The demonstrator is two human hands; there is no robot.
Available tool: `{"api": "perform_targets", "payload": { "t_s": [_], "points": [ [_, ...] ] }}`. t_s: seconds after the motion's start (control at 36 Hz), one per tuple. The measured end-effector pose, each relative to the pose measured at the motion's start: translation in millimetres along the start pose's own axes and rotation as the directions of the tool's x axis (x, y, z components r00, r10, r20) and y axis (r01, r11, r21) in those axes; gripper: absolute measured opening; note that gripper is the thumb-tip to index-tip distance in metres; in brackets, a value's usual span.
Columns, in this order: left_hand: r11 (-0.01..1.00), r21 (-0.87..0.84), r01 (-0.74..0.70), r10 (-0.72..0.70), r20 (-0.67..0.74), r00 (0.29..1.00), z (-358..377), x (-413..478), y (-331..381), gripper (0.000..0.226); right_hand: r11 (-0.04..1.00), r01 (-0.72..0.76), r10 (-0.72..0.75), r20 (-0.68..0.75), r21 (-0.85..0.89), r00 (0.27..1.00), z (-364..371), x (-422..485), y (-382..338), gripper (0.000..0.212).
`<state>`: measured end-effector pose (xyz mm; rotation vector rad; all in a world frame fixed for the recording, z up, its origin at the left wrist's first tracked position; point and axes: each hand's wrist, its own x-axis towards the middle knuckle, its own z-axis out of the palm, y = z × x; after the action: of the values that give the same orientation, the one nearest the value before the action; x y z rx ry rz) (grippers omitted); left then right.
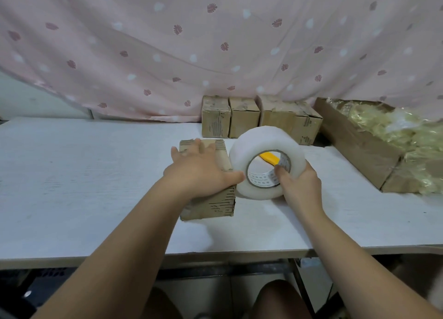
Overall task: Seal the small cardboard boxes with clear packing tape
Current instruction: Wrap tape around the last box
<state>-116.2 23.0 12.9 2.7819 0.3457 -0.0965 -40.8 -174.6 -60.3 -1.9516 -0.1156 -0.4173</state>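
A small cardboard box (pixel 217 205) lies on the white table (pixel 96 175) in front of me. My left hand (pixel 199 170) rests flat on its top with fingers spread, thumb reaching toward the tape. A large roll of clear packing tape (pixel 261 146) stands on edge against the box's right side. My right hand (pixel 297 187) grips the roll from the right, thumb hooked inside its core. A yellow utility knife (pixel 269 157) shows through the roll's hole, lying on the table behind it.
Three small cardboard boxes (pixel 242 117) stand in a row at the table's back under a pink patterned curtain (pixel 215 43). An open carton (pixel 354 141) of pale packing filler sits at the right. The table's front edge runs just below my forearms.
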Motion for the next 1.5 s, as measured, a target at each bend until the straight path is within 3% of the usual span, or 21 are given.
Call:
{"api": "perform_targets", "payload": {
  "t_s": [0.14, 0.22, 0.28, 0.33, 0.44, 0.56, 0.61, 0.67, 0.72, 0.78, 0.86, 0.92, 1.0, 1.14, 1.25, 1.5],
  "points": [
    [0.999, -0.034, -0.024, 0.020, -0.122, 0.992, -1, -5, 13, 0.082, 0.998, 0.018, -0.016, -0.036, 0.054, 0.999, -3, -2, -2, 0.019],
    [0.969, -0.242, -0.058, 0.017, -0.165, 0.986, -4, -8, 6, 0.093, 0.989, 0.053, -0.046, -0.059, 0.137, 0.997, -4, -3, -10, 0.019],
    [0.863, -0.493, -0.108, 0.016, -0.187, 0.982, -6, -11, 0, 0.094, 0.976, 0.083, -0.067, -0.082, 0.200, 0.994, -3, -2, -18, 0.016],
    [0.682, -0.712, -0.164, 0.009, -0.217, 0.976, -5, -12, -4, 0.089, 0.962, 0.080, -0.053, -0.108, 0.262, 0.993, -2, 0, -29, 0.020],
    [0.490, -0.843, -0.223, -0.041, -0.278, 0.960, 2, -18, -15, 0.082, 0.904, 0.123, -0.109, -0.058, 0.411, 0.992, 1, 2, -57, 0.038],
    [0.289, -0.934, -0.211, -0.105, -0.250, 0.963, 15, -25, -26, 0.063, 0.804, -0.099, 0.002, 0.164, 0.587, 0.986, 16, 3, -74, 0.039],
    [0.209, -0.960, -0.188, -0.098, -0.212, 0.972, 23, -28, -30, 0.063, 0.802, -0.243, 0.053, 0.340, 0.546, 0.939, 26, 0, -80, 0.028],
    [0.239, -0.951, -0.197, -0.091, -0.223, 0.970, 27, -32, -34, 0.070, 0.840, -0.311, 0.062, 0.489, 0.446, 0.870, 33, -7, -87, 0.024],
    [0.346, -0.900, -0.267, -0.095, -0.317, 0.944, 23, -33, -39, 0.074, 0.870, -0.282, 0.026, 0.536, 0.403, 0.844, 40, -10, -94, 0.026],
    [0.353, -0.881, -0.315, -0.074, -0.362, 0.929, 15, -30, -47, 0.073, 0.914, -0.148, -0.065, 0.497, 0.378, 0.866, 46, -15, -105, 0.023],
    [0.306, -0.901, -0.307, 0.047, -0.307, 0.950, 7, -25, -61, 0.061, 0.954, 0.029, -0.166, 0.446, 0.298, 0.879, 53, -21, -115, 0.023],
    [0.380, -0.872, -0.310, 0.130, -0.281, 0.951, 6, -23, -70, 0.064, 0.969, 0.058, -0.163, 0.440, 0.242, 0.883, 54, -20, -117, 0.022],
    [0.446, -0.842, -0.303, 0.172, -0.252, 0.952, 4, -19, -74, 0.077, 0.974, 0.028, -0.129, 0.450, 0.223, 0.884, 51, -15, -117, 0.016],
    [0.494, -0.811, -0.313, 0.200, -0.245, 0.949, 4, -15, -73, 0.064, 0.965, -0.022, -0.095, 0.427, 0.261, 0.899, 47, -8, -118, 0.008],
    [0.531, -0.805, -0.265, 0.193, -0.189, 0.963, 2, -16, -72, 0.067, 0.954, -0.041, -0.065, 0.338, 0.296, 0.939, 45, -2, -119, 0.005],
    [0.526, -0.791, -0.313, 0.182, -0.255, 0.950, 9, -12, -71, 0.056, 0.928, -0.075, 0.005, 0.188, 0.364, 0.982, 23, 13, -100, 0.013]
  ]
}}
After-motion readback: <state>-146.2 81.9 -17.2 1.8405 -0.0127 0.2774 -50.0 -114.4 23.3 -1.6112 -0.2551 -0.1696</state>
